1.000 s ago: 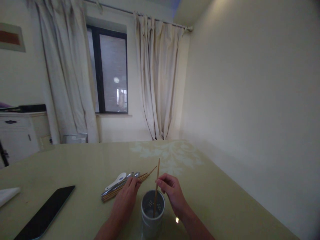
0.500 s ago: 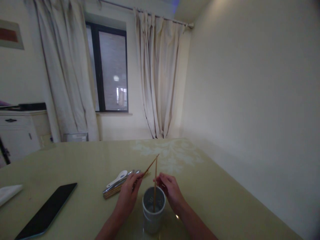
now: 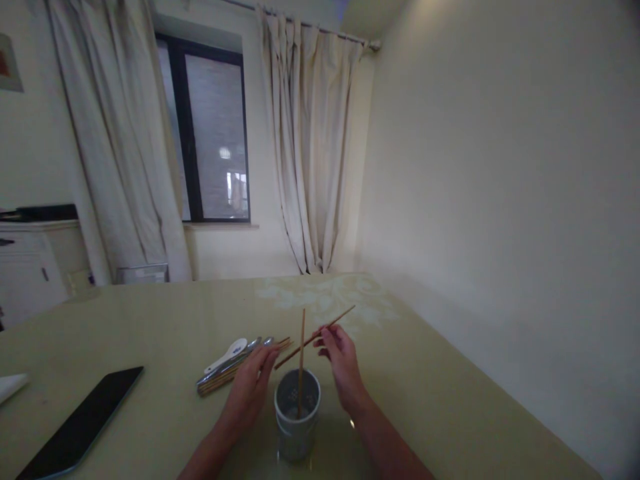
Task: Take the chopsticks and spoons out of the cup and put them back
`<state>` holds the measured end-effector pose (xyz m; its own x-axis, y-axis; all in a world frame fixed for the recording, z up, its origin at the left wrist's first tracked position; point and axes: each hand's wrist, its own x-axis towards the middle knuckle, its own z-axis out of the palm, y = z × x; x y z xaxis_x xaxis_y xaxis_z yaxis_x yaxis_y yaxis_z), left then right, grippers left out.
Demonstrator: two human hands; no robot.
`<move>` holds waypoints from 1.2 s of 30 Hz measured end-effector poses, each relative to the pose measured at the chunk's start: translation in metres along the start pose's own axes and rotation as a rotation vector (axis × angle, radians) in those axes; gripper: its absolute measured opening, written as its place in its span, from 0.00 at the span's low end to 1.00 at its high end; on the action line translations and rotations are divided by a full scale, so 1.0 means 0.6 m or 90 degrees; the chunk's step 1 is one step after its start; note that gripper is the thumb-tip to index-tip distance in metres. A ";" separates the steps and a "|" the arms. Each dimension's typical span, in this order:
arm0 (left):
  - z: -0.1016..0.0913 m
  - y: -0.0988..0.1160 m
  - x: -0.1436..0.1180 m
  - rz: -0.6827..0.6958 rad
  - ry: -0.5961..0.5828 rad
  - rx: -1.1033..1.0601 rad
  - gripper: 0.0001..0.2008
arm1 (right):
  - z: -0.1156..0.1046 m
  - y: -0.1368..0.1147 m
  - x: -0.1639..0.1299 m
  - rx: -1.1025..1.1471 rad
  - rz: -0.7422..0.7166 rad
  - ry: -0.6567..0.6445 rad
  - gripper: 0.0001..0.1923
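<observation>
My right hand (image 3: 341, 360) pinches a wooden chopstick (image 3: 343, 314) by its middle; it slants up to the right, behind an upright chopstick (image 3: 302, 343). That one stands in a grey utensil holder (image 3: 297, 433), whose bottom shows holes. Left of the holder, my left hand (image 3: 250, 381) has its fingers stretched out over a bundle of chopsticks (image 3: 219, 383), hiding part of it. The held chopstick's lower end is near the left fingertips; contact is unclear. Beside the bundle lie a white spoon (image 3: 227, 355) and metal spoons (image 3: 254, 344).
A dark flat tablet-like device (image 3: 83, 427) lies on the table (image 3: 165, 327) at the left, with a white object (image 3: 11, 387) beyond it. A wall (image 3: 475, 233) runs along the table's right side. Curtains (image 3: 310, 147) and a window (image 3: 217, 140) are behind.
The second chopstick has passed from my left hand to my right hand. My left hand has moved back to the bundle. The view has shifted slightly right.
</observation>
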<state>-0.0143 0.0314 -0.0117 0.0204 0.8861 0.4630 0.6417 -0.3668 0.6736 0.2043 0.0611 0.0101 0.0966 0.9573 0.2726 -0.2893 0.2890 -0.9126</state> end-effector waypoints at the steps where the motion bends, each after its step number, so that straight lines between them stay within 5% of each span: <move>1: -0.007 -0.010 0.003 -0.009 0.012 0.072 0.20 | -0.011 -0.013 0.007 0.007 -0.033 0.044 0.27; 5: -0.037 -0.038 0.005 -0.050 -0.051 0.377 0.18 | -0.058 -0.063 0.032 0.079 -0.108 0.169 0.25; 9: -0.049 -0.039 0.003 -0.089 -0.128 0.463 0.16 | -0.067 -0.086 0.031 0.181 -0.067 0.142 0.25; 18: -0.049 -0.058 0.002 -0.101 -0.117 0.348 0.11 | -0.005 -0.059 -0.016 0.037 -0.004 -0.139 0.19; 28: -0.019 -0.036 -0.003 -0.077 -0.098 0.330 0.14 | 0.009 -0.042 -0.030 -0.069 0.022 -0.173 0.20; 32: -0.004 -0.017 -0.006 -0.130 -0.117 0.192 0.15 | 0.010 -0.037 -0.034 -0.102 0.024 -0.191 0.21; 36: 0.005 0.000 -0.006 -0.079 -0.014 0.006 0.17 | 0.012 -0.031 -0.033 -0.116 0.005 -0.195 0.27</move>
<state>-0.0123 0.0294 -0.0152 -0.0430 0.9306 0.3634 0.6480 -0.2509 0.7192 0.2008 0.0367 0.0242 -0.2034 0.9255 0.3194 -0.1115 0.3022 -0.9467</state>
